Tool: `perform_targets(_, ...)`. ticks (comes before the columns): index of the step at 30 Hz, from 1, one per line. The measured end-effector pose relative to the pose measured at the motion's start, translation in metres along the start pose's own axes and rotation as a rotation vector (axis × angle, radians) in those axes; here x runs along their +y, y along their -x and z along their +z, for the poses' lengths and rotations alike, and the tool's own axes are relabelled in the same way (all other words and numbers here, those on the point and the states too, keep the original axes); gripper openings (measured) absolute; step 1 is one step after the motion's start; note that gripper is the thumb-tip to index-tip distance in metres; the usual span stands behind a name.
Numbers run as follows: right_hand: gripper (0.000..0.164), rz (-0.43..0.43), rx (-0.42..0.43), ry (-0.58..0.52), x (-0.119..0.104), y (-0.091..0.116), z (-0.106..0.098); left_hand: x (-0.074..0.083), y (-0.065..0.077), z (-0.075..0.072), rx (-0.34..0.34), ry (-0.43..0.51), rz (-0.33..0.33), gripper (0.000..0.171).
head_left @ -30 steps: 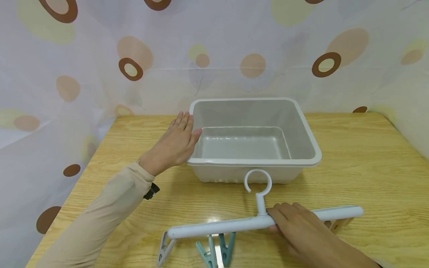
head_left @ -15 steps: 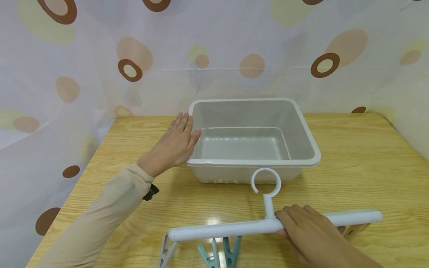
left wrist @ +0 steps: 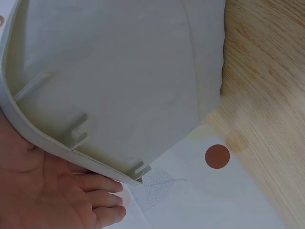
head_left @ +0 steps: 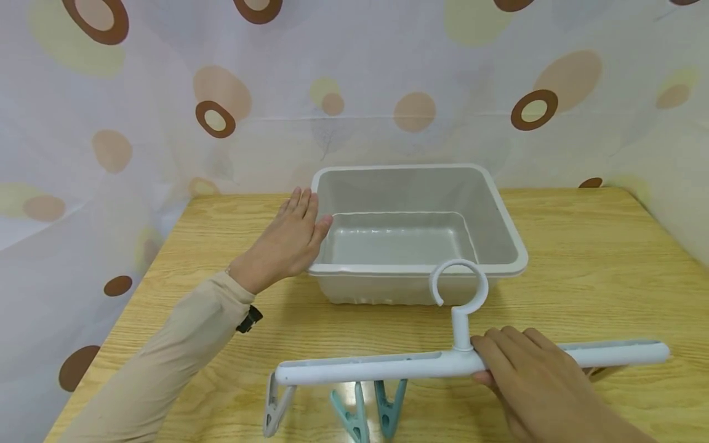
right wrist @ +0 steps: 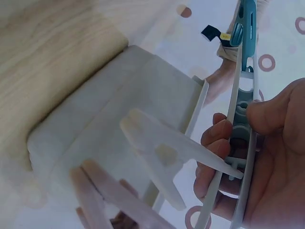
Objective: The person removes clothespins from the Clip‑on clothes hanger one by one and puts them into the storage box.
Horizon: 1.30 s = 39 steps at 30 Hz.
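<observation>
My right hand (head_left: 532, 369) grips the bar of a white clip hanger (head_left: 376, 368) just right of its round hook. The bar is level in front of the basin, its hook overlapping the basin's front rim in the head view. Below its left part hang a grey clip (head_left: 275, 406) and two teal clips (head_left: 390, 409). Pale clips (right wrist: 164, 152) show near the right hand's fingers in the right wrist view. My left hand (head_left: 285, 237) lies with straight fingers along the left rim of a grey plastic basin (head_left: 415, 269); its palm faces the rim in the left wrist view (left wrist: 62, 191).
The basin stands toward the back of a wooden table (head_left: 587, 264). A white curtain (head_left: 365, 61) with brown and beige spots hangs behind the table and along its left side. A dark band (head_left: 249, 319) sits at the left wrist.
My right hand has moved to the right and the hanger has shifted with it, its bar turning more level and its hook rising over the basin's front. The left hand stays on the rim.
</observation>
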State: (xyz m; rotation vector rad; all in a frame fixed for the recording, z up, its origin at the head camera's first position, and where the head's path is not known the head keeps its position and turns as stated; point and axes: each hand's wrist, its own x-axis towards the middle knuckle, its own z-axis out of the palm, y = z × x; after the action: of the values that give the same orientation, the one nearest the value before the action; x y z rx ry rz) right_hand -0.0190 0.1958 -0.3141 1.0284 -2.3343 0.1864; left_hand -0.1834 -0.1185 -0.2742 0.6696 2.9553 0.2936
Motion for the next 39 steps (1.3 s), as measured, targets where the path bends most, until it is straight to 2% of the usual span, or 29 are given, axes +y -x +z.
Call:
perform_targets(5, 0.05, -0.003, 0.046, 0.018, 0.005, -0.005, -0.008, 0.0, 0.0, 0.001, 0.007, 0.001, 0.0, 0.063)
perform_targets(12, 0.049, 0.039, 0.034, 0.067, 0.013, -0.012, -0.02, -0.002, 0.0, 0.001, 0.012, -0.003, 0.003, 0.062)
perform_targets(20, 0.049, 0.048, 0.061, 0.119, 0.019, -0.027, -0.027, -0.001, 0.001, 0.001, 0.012, 0.002, -0.003, 0.062)
perform_targets(28, 0.051, 0.055, 0.131, 0.14, 0.029, -0.039, -0.029, -0.001, 0.001, 0.0, 0.014, -0.001, -0.001, 0.063)
perform_targets(39, 0.057, 0.096, 0.164, 0.164, 0.05, -0.054, -0.026, -0.004, 0.0, -0.002, 0.054, 0.026, 0.027, 0.064)
